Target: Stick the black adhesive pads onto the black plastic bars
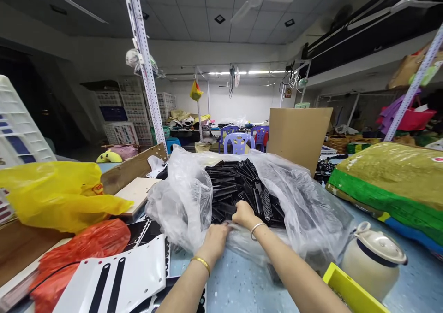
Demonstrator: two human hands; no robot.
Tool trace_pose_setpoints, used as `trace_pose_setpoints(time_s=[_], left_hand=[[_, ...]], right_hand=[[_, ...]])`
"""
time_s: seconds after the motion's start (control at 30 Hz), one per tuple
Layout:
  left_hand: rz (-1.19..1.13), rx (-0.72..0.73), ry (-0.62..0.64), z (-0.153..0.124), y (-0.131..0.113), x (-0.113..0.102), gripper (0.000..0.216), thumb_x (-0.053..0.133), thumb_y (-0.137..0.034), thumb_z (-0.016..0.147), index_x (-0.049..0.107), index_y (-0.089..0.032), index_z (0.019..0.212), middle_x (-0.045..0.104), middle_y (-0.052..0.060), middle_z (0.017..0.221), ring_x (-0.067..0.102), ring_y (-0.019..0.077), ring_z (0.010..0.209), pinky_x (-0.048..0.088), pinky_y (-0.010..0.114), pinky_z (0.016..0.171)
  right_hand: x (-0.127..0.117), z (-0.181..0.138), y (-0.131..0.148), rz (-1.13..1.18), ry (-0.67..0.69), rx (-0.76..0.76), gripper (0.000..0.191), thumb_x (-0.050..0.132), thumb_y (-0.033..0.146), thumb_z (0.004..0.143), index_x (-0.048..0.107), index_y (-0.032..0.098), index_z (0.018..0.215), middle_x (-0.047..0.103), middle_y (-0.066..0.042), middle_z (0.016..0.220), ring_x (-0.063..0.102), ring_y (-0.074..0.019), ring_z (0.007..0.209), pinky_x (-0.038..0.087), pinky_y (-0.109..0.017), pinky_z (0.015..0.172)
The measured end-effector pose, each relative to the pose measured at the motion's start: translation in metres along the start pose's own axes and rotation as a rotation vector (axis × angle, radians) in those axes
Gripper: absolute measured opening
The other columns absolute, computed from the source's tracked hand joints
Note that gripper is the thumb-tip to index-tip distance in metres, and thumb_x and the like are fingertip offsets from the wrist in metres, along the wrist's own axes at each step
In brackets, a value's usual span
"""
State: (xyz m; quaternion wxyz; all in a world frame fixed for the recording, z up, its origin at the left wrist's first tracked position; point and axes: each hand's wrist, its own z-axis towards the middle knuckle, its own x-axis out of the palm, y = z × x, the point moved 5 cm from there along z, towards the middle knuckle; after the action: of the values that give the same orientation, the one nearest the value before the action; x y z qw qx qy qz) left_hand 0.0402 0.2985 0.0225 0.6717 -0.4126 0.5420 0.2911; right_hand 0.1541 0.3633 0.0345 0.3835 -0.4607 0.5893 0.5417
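A large clear plastic bag (pixel 180 197) lies open on the blue table, full of black plastic strips (pixel 238 184). My left hand (pixel 216 237) is closed on the bag's near edge, a gold bangle on its wrist. My right hand (pixel 245 213) reaches into the bag's mouth and its fingers curl over the black strips at the front of the pile. A silver bangle sits on that wrist. The fingertips of both hands are hidden by plastic and strips.
A yellow bag (pixel 58 193) and a red bag (pixel 83 248) lie at left, with white and black cards (pixel 114 280) in front. A cream jar with lid (pixel 375 260) and a yellow tray (pixel 349 290) stand at right. Behind are a cardboard box (pixel 299 128) and a green-yellow sack (pixel 391 179).
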Motion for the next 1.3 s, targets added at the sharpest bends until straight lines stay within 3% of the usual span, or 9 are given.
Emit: trace_pose_setpoints(time_s=[0.2,0.33,0.43,0.57,0.7,0.87,1.0,1.17,1.3], left_hand=[[0.125,-0.102,0.043,-0.005,-0.024,0.002,0.038,0.046,-0.008,0.082,0.068,-0.013,0.112,0.058,0.023,0.132,0.048,0.0414,0.126,0.033,0.062,0.100],[0.118,-0.008,0.067,-0.047,-0.052,0.004,0.061,0.060,-0.008,0.066,0.060,-0.011,0.127,0.049,0.022,0.143,0.033,0.0424,0.138,0.023,0.057,0.111],[-0.207,0.100,0.097,-0.074,-0.067,0.010,0.052,0.058,-0.011,0.069,0.066,-0.021,0.120,0.057,0.014,0.138,0.038,0.0404,0.136,0.021,0.060,0.112],[-0.676,-0.132,0.008,-0.076,-0.045,0.008,0.020,0.062,-0.013,0.065,0.073,-0.021,0.080,0.073,0.010,0.111,0.053,0.0385,0.124,0.028,0.059,0.110],[-0.941,-0.295,-0.083,-0.077,-0.022,-0.002,0.027,0.054,-0.016,0.071,0.069,-0.015,0.093,0.074,0.012,0.095,0.070,0.0289,0.097,0.054,0.045,0.084],[-1.222,-0.381,-0.008,-0.123,-0.023,0.010,0.033,0.056,-0.019,0.059,0.068,-0.011,0.090,0.070,0.008,0.076,0.070,0.0222,0.065,0.053,0.030,0.052],[-1.221,-0.371,0.036,-0.155,-0.033,0.020,0.037,0.059,-0.015,0.051,0.071,-0.010,0.086,0.065,0.002,0.067,0.063,0.0164,0.059,0.049,0.027,0.052],[-0.988,-0.308,-0.020,-0.164,-0.048,0.020,0.029,0.055,-0.006,0.052,0.073,-0.014,0.073,0.063,-0.002,0.059,0.061,0.0177,0.064,0.049,0.031,0.067],[-0.820,-0.287,-0.069,-0.172,-0.058,0.021,0.038,0.053,-0.001,0.054,0.074,-0.017,0.081,0.072,-0.001,0.073,0.067,0.0214,0.080,0.049,0.033,0.082]], right_hand=[[0.001,-0.014,-0.020,0.092,0.038,0.022,0.028,0.062,0.032,0.093,0.060,0.016,0.116,0.063,-0.007,0.116,0.064,-0.0216,0.099,0.055,-0.040,0.083],[0.000,-0.027,-0.023,0.178,-0.006,0.001,0.028,0.062,0.032,0.093,0.060,0.016,0.115,0.063,-0.007,0.114,0.064,-0.0213,0.098,0.055,-0.039,0.082],[-0.011,-0.037,-0.019,0.255,-0.070,-0.039,0.023,0.064,0.030,0.090,0.065,0.013,0.104,0.066,-0.004,0.102,0.065,-0.0196,0.087,0.055,-0.033,0.073],[-0.031,-0.076,-0.010,0.333,-0.181,-0.163,0.016,0.066,0.007,0.073,0.070,0.009,0.088,0.068,-0.001,0.074,0.065,-0.0195,0.074,0.047,-0.023,0.061],[-0.021,-0.144,-0.011,0.352,-0.218,-0.326,0.034,0.061,0.003,0.065,0.073,0.017,0.094,0.072,-0.002,0.085,0.065,-0.0206,0.082,0.046,-0.025,0.072],[0.024,-0.204,-0.037,0.127,-0.099,-0.360,0.035,0.063,0.011,0.070,0.070,0.018,0.103,0.067,-0.008,0.091,0.063,-0.0219,0.085,0.046,-0.029,0.075],[0.035,-0.225,-0.051,0.032,-0.028,-0.356,0.037,0.070,0.020,0.071,0.069,0.018,0.108,0.064,-0.012,0.101,0.059,-0.0286,0.097,0.044,-0.038,0.083],[0.027,-0.244,-0.051,-0.056,0.041,-0.414,0.060,0.083,0.045,0.060,0.068,0.017,0.110,0.062,-0.014,0.113,0.053,-0.0344,0.106,0.040,-0.045,0.090],[0.022,-0.261,-0.060,-0.077,-0.043,-0.415,0.049,0.081,0.044,0.066,0.069,0.020,0.107,0.061,-0.013,0.116,0.052,-0.0327,0.106,0.039,-0.044,0.089]])
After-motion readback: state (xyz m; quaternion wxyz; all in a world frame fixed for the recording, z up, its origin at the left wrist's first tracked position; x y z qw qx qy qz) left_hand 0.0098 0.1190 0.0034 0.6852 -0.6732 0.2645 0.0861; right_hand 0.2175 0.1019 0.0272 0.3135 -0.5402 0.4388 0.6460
